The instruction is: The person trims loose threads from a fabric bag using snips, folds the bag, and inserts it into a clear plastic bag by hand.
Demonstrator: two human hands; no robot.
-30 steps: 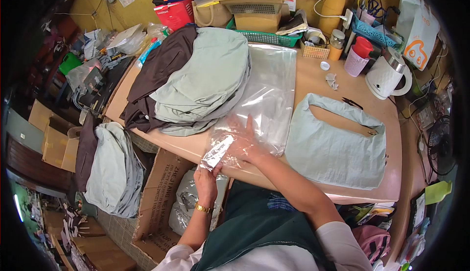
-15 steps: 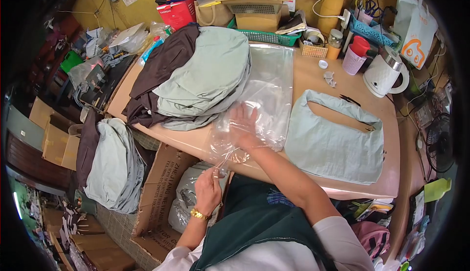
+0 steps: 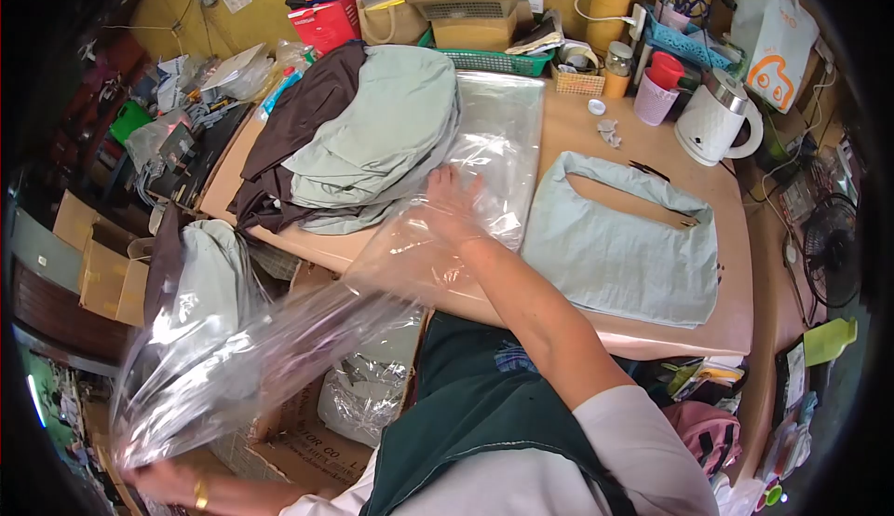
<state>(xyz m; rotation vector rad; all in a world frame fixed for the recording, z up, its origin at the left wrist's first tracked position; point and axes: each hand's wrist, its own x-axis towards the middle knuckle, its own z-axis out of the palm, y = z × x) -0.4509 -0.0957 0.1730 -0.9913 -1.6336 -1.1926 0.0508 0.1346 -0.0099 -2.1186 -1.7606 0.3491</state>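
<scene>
My left hand (image 3: pixel 166 481) is far out at the lower left, closed on one end of a clear plastic bag (image 3: pixel 270 348), which is stretched in a long blurred sheet up to the table. My right hand (image 3: pixel 453 207) lies with fingers apart on the plastic at the table's front, beside a stack of pale green and dark brown fabric pieces (image 3: pixel 372 134). Beneath that hand, more clear plastic sheets (image 3: pixel 503 125) lie flat. A pale green fabric bag (image 3: pixel 624 246) with an opening near its top lies to the right.
Below the table edge stands an open cardboard box (image 3: pixel 326 455) with plastic-wrapped contents. Another fabric bundle (image 3: pixel 209 260) is left of it, partly behind the plastic. A white kettle (image 3: pixel 712 120), a pink cup (image 3: pixel 655 101) and baskets line the back.
My left hand has swung down and left from the table edge, pulling the clear plastic bag out long. My right hand stays on the plastic at the table. The view has shifted slightly.
</scene>
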